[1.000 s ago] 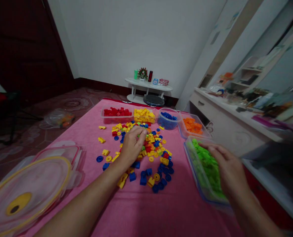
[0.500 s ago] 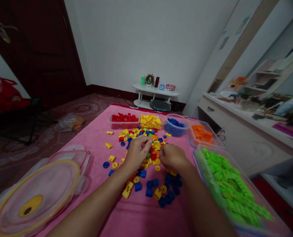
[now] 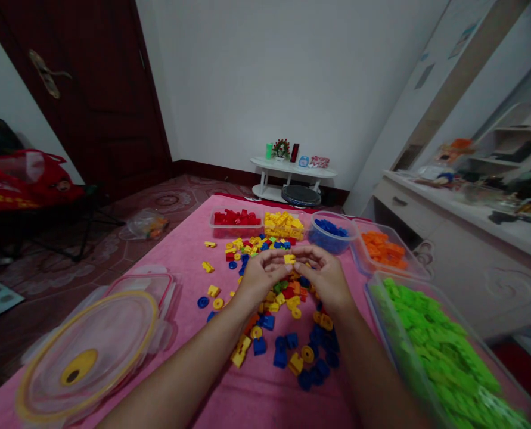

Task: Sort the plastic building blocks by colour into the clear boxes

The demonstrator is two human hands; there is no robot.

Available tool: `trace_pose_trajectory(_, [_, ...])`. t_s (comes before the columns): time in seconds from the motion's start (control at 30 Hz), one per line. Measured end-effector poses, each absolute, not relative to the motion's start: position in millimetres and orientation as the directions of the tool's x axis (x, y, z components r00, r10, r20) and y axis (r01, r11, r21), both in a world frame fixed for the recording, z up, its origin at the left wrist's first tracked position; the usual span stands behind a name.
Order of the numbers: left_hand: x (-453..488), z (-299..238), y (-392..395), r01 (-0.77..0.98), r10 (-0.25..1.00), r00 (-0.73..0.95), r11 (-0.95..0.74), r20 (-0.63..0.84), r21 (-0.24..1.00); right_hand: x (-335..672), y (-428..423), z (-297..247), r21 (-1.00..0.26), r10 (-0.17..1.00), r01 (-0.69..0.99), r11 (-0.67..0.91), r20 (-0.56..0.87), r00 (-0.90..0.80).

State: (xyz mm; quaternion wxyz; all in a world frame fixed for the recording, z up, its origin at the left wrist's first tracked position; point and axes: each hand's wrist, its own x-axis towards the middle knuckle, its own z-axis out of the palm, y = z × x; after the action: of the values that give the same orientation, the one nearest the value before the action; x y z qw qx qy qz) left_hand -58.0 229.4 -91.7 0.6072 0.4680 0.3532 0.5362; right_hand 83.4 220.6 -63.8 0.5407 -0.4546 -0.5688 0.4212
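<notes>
My left hand (image 3: 261, 275) and my right hand (image 3: 323, 273) meet above the middle of the table, their fingertips closed around one small yellow building block (image 3: 289, 259). Under and around them spreads a loose heap of mixed blocks, with red, green, orange and yellow pieces (image 3: 287, 292) partly hidden by the hands. Closer to me lie blue blocks (image 3: 280, 351) and a yellow wheel (image 3: 307, 354). To the left of the heap are a blue wheel (image 3: 203, 302) and several stray yellow blocks (image 3: 214, 291).
Along the far edge stand clear containers of red blocks (image 3: 236, 218), yellow blocks (image 3: 283, 225), blue blocks (image 3: 331, 227) and orange blocks (image 3: 384, 249). A large tub of green blocks (image 3: 444, 345) is at right. Stacked lids (image 3: 108, 351) lie on the pink cloth (image 3: 189, 253) at left.
My hands have come together from either side of the heap, and a yellow block now shows between their fingers. The view has shifted slightly left.
</notes>
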Motion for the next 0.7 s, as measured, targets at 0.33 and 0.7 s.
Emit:
trace_pose_trajectory(0.33, [-61.3, -89.4, 230.3, -0.196, 0.981, 0.083, -0.159, 0.177, 0.968, 75.0, 216.3, -70.4, -0.959, 0.998, -0.282, -0.037, -0.019, -0.067])
trace_pose_trajectory(0.7, [-69.3, -88.1, 233.8, 0.123, 0.913, 0.068, -0.408, 0.403, 0.905, 85.8, 221.1, -73.5, -0.960, 0.999, -0.279, 0.006, 0.018, -0.040])
